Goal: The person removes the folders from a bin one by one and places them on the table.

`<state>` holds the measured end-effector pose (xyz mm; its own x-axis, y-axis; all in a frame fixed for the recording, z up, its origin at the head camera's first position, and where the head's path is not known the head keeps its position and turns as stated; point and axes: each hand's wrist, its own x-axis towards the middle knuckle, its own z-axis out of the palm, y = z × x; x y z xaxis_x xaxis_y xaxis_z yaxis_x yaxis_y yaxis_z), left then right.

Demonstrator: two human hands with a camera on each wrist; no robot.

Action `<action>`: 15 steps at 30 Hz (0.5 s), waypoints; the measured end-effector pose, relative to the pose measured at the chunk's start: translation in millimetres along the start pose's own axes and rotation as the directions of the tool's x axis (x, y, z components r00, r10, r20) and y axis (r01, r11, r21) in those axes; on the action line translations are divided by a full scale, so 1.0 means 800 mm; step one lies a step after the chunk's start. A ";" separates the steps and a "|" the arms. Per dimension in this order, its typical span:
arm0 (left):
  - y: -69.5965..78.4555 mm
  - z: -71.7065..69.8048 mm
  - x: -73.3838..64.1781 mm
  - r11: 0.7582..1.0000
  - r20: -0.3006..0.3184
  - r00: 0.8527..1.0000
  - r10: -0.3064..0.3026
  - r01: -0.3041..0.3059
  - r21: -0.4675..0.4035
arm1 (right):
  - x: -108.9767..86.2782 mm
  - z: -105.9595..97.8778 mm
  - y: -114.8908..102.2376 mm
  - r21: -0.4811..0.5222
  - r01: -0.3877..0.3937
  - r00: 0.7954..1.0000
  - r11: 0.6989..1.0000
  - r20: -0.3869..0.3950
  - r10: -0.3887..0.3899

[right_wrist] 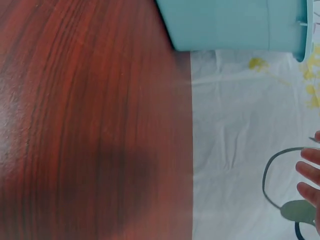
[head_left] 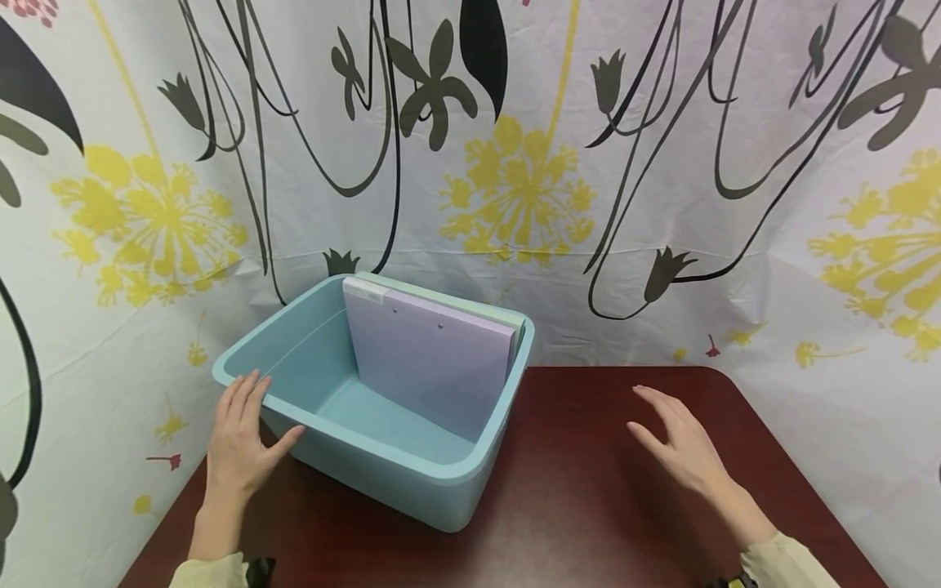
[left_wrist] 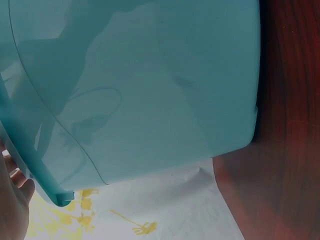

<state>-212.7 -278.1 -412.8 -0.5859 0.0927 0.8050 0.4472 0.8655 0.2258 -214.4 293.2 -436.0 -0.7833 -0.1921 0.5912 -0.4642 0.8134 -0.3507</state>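
A light blue plastic bin [head_left: 353, 478] stands at an angle on the table, left of the middle. Inside it a lilac file folder [head_left: 434, 359] with two small rivets and a pale label leans upright against the far side. Behind that folder shows the edge of a pale green one [head_left: 441, 296]. My left hand [head_left: 241, 441] is at the bin's near left corner, fingertips right at the rim, thumb spread along the front. Over the table to the right of the bin, my right hand [head_left: 680, 441] hovers with relaxed fingers and nothing in it.
The dark red-brown wooden table [head_left: 581, 465] has a rounded far right corner. White cloth [head_left: 529, 49] printed with yellow and grey flowers hangs behind and along both sides, close to the table's edges and the bin's back.
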 end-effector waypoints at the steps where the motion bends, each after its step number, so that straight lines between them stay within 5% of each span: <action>1: 0.000 0.000 0.000 1.000 -0.001 1.000 0.000 0.000 0.001 | 0.002 0.000 -0.002 0.004 0.004 1.000 1.000 -0.003 -0.004; 7: 0.000 -0.001 0.000 1.000 -0.008 1.000 0.002 -0.002 0.008 | 0.014 0.004 -0.012 0.041 0.012 1.000 0.999 -0.019 -0.011; 15: -0.001 -0.001 0.000 1.000 -0.005 1.000 0.006 -0.006 0.016 | 0.032 0.006 -0.030 0.071 0.116 0.990 0.991 -0.087 -0.109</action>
<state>-212.8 -278.8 -412.5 -0.5801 0.0953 0.8089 0.4396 0.8727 0.2124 -225.5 265.7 -415.9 -0.6888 -0.2312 0.6871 -0.5796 0.7449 -0.3305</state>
